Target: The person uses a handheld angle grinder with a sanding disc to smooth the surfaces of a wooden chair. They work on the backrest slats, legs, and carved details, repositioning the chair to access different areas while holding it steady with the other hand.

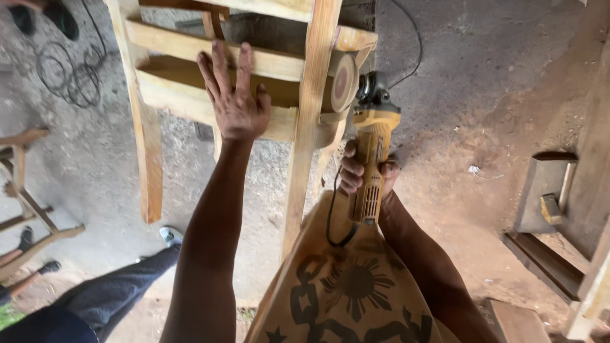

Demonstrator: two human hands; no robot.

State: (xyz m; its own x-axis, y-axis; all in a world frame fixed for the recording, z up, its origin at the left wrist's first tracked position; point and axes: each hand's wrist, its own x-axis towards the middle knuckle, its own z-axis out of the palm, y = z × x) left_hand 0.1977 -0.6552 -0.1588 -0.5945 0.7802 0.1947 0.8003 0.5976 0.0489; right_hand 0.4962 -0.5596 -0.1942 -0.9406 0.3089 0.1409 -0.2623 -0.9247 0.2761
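Patterned shirt (343, 298) at bottom centre | right hand (365, 174) gripping yellow angle grinder (372, 146), disc on chair frame (305, 76) upper centre | left hand (235, 95) flat, fingers spread, on rail | risk: disc kickback toward left hand; cord (333, 219) may snag.

The left hand (234, 95) lay flat, fingers spread, on a rail of a bare wooden chair frame (305, 127) that stood tilted over the dusty floor (483, 95). The right hand (367, 173) gripped the body of a yellow grinder (370, 152), its sanding disc (343, 81) touching the frame's upright post near a curved edge. The grinder's black cord (333, 222) looped down over patterned tan cloth (343, 292) at the person's lap. A dark trouser leg and pale shoe (170, 235) showed lower left. Coiled cable (67, 76) lay on the floor upper left, beside another wooden frame (25, 190). Timber pieces (553, 209) sat at the right.
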